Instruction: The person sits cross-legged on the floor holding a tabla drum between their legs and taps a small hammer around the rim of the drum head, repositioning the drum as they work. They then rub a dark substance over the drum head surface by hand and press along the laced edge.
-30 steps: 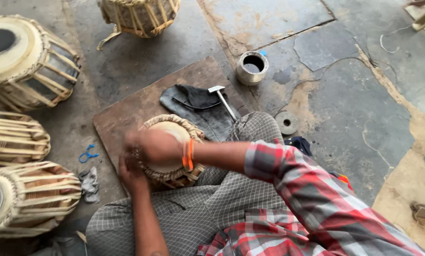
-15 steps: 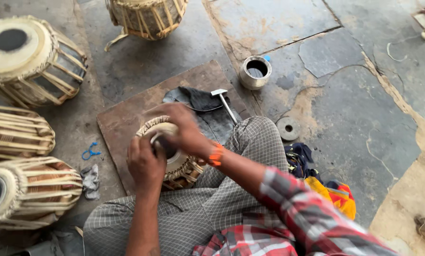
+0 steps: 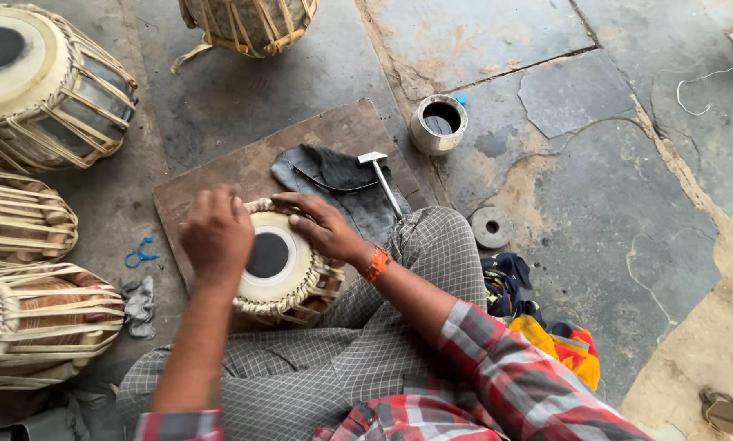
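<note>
Soft, even daylight over my workspace, no glare.
Shadows are faint; focus sharp throughout, edges slightly curved by the wide lens.

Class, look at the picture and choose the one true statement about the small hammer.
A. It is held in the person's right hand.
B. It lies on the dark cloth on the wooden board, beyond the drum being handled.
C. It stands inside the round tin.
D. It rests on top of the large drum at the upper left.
B: the hammer lies on the dark cloth, while both the right hand and left hand rest on the small drum.
</note>
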